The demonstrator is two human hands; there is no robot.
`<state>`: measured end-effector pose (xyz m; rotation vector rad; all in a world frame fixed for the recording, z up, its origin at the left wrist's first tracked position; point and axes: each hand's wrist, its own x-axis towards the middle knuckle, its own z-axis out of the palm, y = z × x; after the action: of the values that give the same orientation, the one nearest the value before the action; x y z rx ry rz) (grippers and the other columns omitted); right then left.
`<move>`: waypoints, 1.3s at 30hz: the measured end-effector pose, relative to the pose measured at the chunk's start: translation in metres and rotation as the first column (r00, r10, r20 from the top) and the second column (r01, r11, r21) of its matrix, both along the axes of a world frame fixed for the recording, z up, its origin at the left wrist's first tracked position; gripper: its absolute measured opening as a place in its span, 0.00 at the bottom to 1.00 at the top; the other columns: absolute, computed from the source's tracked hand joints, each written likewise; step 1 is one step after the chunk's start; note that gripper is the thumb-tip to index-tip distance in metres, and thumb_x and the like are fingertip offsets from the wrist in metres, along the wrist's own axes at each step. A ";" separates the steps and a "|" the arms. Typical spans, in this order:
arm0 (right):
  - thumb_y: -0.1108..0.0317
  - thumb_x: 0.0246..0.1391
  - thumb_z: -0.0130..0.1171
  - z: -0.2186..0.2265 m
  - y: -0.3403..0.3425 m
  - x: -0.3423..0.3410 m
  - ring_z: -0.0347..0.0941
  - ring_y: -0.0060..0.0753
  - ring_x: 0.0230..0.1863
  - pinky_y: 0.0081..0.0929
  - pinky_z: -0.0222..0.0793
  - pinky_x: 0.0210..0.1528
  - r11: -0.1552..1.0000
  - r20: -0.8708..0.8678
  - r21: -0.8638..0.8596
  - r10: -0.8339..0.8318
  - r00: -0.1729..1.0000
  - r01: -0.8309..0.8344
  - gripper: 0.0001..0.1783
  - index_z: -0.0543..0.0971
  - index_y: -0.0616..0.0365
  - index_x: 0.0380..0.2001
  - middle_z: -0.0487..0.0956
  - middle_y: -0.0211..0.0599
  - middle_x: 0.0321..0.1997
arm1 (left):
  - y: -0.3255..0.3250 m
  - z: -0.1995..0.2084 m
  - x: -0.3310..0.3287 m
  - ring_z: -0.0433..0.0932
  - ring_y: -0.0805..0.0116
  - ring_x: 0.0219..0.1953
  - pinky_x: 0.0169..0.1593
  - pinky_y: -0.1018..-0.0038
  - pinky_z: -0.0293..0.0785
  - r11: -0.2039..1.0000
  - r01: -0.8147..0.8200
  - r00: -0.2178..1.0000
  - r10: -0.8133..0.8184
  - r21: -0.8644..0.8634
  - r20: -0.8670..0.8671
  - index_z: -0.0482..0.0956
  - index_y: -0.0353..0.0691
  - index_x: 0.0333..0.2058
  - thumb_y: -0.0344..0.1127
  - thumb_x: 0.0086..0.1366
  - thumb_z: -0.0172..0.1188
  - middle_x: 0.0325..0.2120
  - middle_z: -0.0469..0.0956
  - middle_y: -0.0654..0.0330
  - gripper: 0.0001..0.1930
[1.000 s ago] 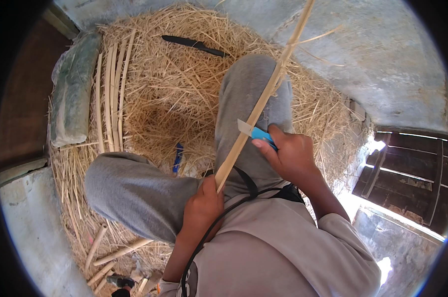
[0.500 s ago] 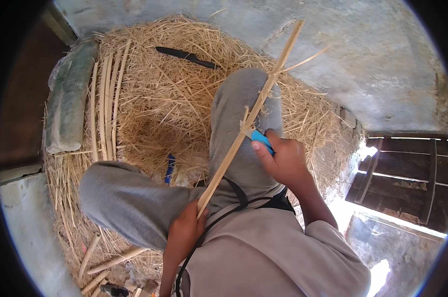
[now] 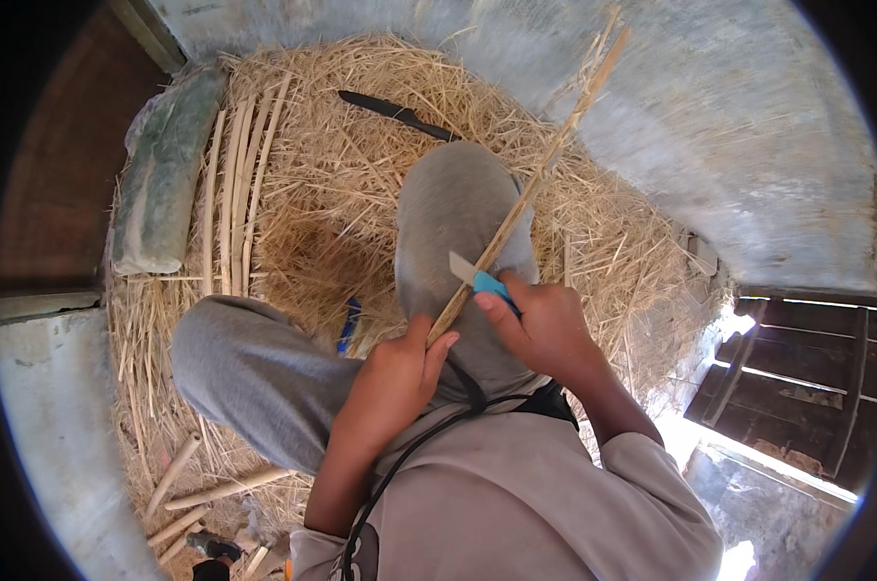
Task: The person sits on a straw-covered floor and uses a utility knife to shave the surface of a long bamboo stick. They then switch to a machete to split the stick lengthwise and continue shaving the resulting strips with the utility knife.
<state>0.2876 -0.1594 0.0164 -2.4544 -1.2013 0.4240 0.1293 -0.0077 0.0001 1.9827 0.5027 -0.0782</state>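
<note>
Shifted within the last half second: left hand (image 3: 395, 378), farther up the wooden strip (image 3: 512, 219) and closer to the right hand (image 3: 547, 327). Strip slantwise over the grey-clad knee (image 3: 458, 194), far end raised in front of the wall (image 3: 729, 126); contact with the cloth impossible to tell. Left fingers closed around the near end, thumb alongside. Right hand wrapped snugly around the blue handle of a cutter (image 3: 489, 285), blade (image 3: 461, 266) laid across the strip, tip jutting past its left edge.

Likeliest trouble, by judgement: a slip back into the left thumb, given so short a gap; a nick to the knee, from heavy pressure or a loose hold on a twisting strip; an off-line split, from too deep a bite.

Farther out, on straw (image 3: 332, 174): blue item (image 3: 349, 324) between the legs, black knife (image 3: 398, 113) beyond the knee, row of pale strips (image 3: 230, 194) beside a green bundle (image 3: 166, 179).
</note>
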 end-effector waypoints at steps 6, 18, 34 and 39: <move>0.40 0.67 0.51 -0.001 -0.002 0.005 0.77 0.52 0.17 0.45 0.69 0.20 0.999 0.053 -0.024 -0.035 0.998 0.036 0.29 0.79 0.57 0.29 0.74 0.43 0.12 | -0.003 -0.003 -0.002 0.80 0.35 0.29 0.30 0.48 0.74 0.995 0.018 1.000 -0.016 0.094 -0.025 0.70 0.34 0.41 0.45 0.75 0.55 0.23 0.78 0.39 0.16; 0.39 0.69 0.47 0.008 -0.002 0.010 0.78 0.57 0.20 0.48 0.71 0.24 0.976 -0.060 -0.069 -0.211 0.976 0.207 0.31 0.80 0.58 0.34 0.77 0.47 0.15 | -0.014 -0.015 -0.049 0.80 0.39 0.27 0.28 0.51 0.75 0.984 0.022 0.999 -0.017 0.178 -0.032 0.73 0.37 0.39 0.43 0.73 0.58 0.21 0.78 0.43 0.13; 0.38 0.66 0.51 0.011 0.001 0.000 0.77 0.55 0.20 0.46 0.71 0.24 0.997 0.001 -0.076 -0.030 1.000 0.030 0.31 0.78 0.58 0.28 0.75 0.45 0.14 | 0.000 0.005 0.002 0.78 0.33 0.29 0.31 0.46 0.71 0.988 -0.010 1.000 0.013 0.155 -0.016 0.72 0.34 0.41 0.42 0.75 0.53 0.23 0.77 0.37 0.14; 0.39 0.67 0.51 0.007 0.003 0.001 0.77 0.56 0.19 0.45 0.71 0.23 0.997 0.005 -0.054 -0.047 0.999 0.047 0.31 0.78 0.58 0.28 0.75 0.46 0.14 | 0.001 0.006 0.010 0.78 0.33 0.29 0.31 0.47 0.72 0.988 -0.017 0.999 0.021 0.153 -0.027 0.72 0.34 0.41 0.42 0.75 0.53 0.23 0.77 0.37 0.14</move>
<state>0.2882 -0.1564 0.0232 -2.5254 -1.1450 0.4439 0.1390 -0.0064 0.0056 2.1286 0.5602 -0.0572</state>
